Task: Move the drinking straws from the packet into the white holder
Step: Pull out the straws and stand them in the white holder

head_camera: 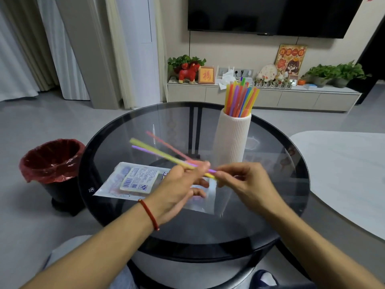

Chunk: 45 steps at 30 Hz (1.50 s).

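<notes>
Three loose straws (158, 152), yellow, purple and pink, are held above the glass table, fanned out and pointing up-left, blurred. My left hand (179, 184) pinches them near their lower ends. My right hand (245, 180) pinches the same ends from the right. Under my hands lies the flat clear packet (133, 180) with a barcode label. The white ribbed holder (232, 138) stands upright behind my hands, with several coloured straws (241, 99) sticking out of its top.
The round black-rimmed glass table (108, 138) carries everything. A black bin with a red liner (52, 161) stands on the floor at the left. A white table (343, 174) is at the right. A TV cabinet with plants and ornaments (262, 94) lines the far wall.
</notes>
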Each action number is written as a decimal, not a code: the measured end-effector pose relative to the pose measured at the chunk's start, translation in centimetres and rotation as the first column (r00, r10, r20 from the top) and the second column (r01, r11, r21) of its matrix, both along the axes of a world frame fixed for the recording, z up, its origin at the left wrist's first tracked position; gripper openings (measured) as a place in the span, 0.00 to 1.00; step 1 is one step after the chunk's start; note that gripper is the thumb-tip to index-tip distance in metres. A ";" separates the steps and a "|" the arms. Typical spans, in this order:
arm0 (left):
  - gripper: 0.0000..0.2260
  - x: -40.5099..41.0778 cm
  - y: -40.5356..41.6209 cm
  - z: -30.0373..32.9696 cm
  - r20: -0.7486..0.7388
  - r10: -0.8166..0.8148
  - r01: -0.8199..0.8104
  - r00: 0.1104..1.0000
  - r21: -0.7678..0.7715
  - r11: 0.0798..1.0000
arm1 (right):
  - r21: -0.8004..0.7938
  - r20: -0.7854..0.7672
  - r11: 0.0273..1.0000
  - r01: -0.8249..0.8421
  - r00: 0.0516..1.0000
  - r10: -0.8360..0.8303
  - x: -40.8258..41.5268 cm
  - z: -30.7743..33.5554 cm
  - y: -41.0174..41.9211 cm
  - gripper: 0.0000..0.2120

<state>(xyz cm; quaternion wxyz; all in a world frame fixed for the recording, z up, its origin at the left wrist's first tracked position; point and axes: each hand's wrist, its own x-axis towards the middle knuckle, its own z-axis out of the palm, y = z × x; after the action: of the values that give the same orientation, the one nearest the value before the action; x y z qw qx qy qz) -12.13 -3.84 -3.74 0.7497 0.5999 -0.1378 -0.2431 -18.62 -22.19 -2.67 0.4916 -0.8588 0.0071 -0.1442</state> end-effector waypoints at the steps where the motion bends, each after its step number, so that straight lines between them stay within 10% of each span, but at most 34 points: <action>1: 0.09 0.1 -0.4 0.1 -0.146 0.072 -0.085 0.987 -0.082 0.993 | -0.048 -0.005 0.998 -0.038 0.999 0.038 0.3 -0.3 1.1 0.06; 5: 0.09 2.4 1.8 0.2 -0.424 0.259 -0.345 0.868 -0.139 0.928 | -0.188 -0.101 0.982 0.027 0.994 -0.047 1.2 -0.8 1.0 0.16; 13: 0.05 4.1 6.1 -1.4 -0.314 0.272 -0.196 0.909 0.254 0.947 | -0.151 -0.359 0.975 0.166 0.909 -0.210 2.7 -5.1 1.2 0.21; 18: 0.07 2.9 4.9 -3.3 -0.133 0.268 -0.193 0.954 0.411 0.891 | 0.164 -0.359 0.986 0.013 0.932 0.047 2.8 -5.7 1.3 0.15; 22: 0.07 3.0 5.1 -3.6 -0.127 0.276 -0.205 0.953 0.399 0.894 | -0.199 -0.273 0.966 -0.167 0.956 0.109 3.2 -6.3 1.4 0.07; 30: 0.08 3.2 5.2 -3.8 -0.147 0.289 -0.217 0.946 0.378 0.900 | -0.323 -0.194 0.942 -0.092 0.981 0.029 3.0 -6.6 0.2 0.11; 34: 0.08 3.3 5.1 -3.8 -0.126 0.289 -0.221 0.949 0.390 0.894 | 0.104 -0.236 0.994 0.041 0.972 -0.015 1.4 -5.0 -4.2 0.08; 38: 0.08 3.1 4.7 -3.7 -0.100 0.309 -0.243 0.946 0.414 0.877 | 0.676 -0.185 0.698 0.236 0.971 -0.148 0.0 -3.8 -5.8 0.07; 45: 0.10 1.9 3.9 -2.6 -0.077 0.355 -0.307 0.932 0.357 0.882 | 0.753 0.054 0.577 0.316 0.844 -0.534 -2.9 -1.2 -7.5 0.10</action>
<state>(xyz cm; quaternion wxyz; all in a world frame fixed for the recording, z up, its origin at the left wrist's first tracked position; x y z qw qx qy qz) -10.19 0.07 -6.33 0.6736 0.7157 0.0639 -0.1729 -21.55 -29.66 -3.83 0.7328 -0.5394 0.2023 -0.3621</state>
